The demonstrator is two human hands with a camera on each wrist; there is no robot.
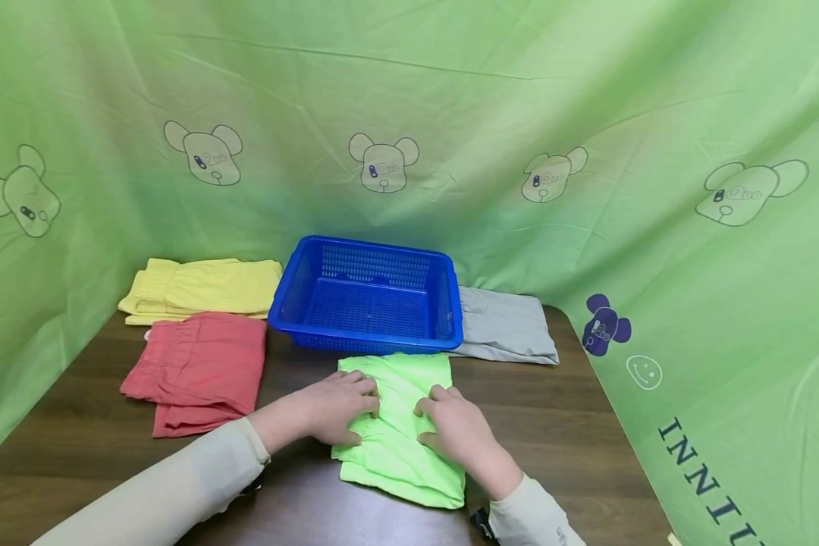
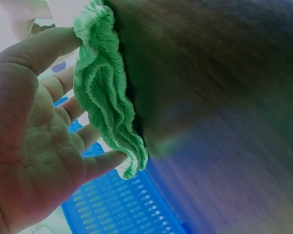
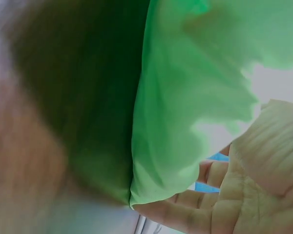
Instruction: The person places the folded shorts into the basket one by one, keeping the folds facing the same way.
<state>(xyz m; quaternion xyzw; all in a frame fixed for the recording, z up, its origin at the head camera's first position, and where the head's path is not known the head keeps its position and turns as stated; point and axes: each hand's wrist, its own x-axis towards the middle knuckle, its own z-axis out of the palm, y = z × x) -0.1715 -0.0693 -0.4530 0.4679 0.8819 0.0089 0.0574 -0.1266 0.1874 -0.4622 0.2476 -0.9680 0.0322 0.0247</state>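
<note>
A bright green folded garment (image 1: 399, 425) with a gathered elastic edge, perhaps shorts or trousers, lies on the table in front of the basket. My left hand (image 1: 337, 407) rests on its left side, fingers slightly bent. In the left wrist view the thumb and fingertips of that hand (image 2: 44, 117) touch the ruffled, layered waistband (image 2: 105, 92). My right hand (image 1: 460, 428) lies on the garment's right side with loosely bent fingers. The right wrist view shows the smooth green cloth (image 3: 176, 122) beside the palm, its fingers partly hidden behind the fabric.
Behind the garment stands a blue perforated plastic basket (image 1: 371, 303), with nothing inside. A folded yellow garment (image 1: 205, 288) and a folded red one (image 1: 205, 368) lie to its left, a folded grey garment (image 1: 505, 326) to its right. A green printed curtain (image 1: 450, 91) encloses the wooden table (image 1: 553, 432).
</note>
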